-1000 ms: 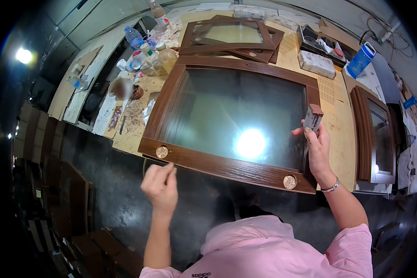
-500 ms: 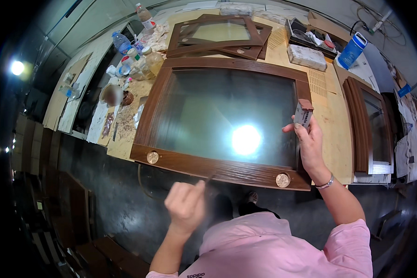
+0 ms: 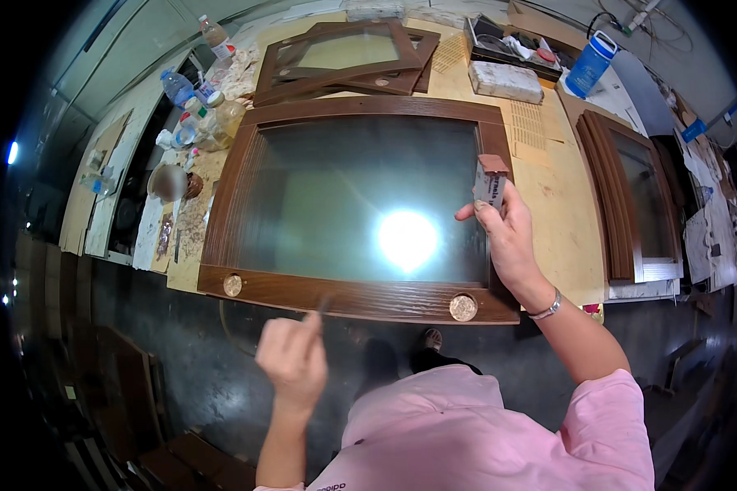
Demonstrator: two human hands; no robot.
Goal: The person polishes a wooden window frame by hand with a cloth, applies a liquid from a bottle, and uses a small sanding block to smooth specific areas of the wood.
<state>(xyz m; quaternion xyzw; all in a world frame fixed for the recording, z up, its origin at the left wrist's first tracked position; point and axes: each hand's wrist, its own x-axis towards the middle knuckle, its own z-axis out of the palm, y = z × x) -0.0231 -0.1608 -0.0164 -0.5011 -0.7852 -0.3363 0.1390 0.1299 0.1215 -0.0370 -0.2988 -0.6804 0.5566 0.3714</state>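
A brown wood-framed glass door panel (image 3: pixel 360 296) lies flat before me, with a round hole in each near corner and a bright light reflected in its glass (image 3: pixel 327 204). My right hand (image 3: pixel 512 237) is closed around a small block (image 3: pixel 490 182) with a pale printed wrapper and a reddish-brown end, above the panel's right rail. My left hand (image 3: pixel 293 356) is closed at the panel's near edge, left of the middle. A thin, dark, blade-like tool (image 3: pixel 326 303), blurred, sticks up from its fingers over the near rail.
More framed panels (image 3: pixel 336 78) are stacked at the back, others (image 3: pixel 610 196) at the right. Bottles and jars (image 3: pixel 213 123) crowd the left side. A whitish block (image 3: pixel 506 82), an open tray (image 3: pixel 508 45) and a blue bottle (image 3: pixel 590 65) stand at the back right.
The whole view has shifted, so the table, panel and hands appear farther left. Both hands keep their holds, the left still at the near rail and the right above the right rail.
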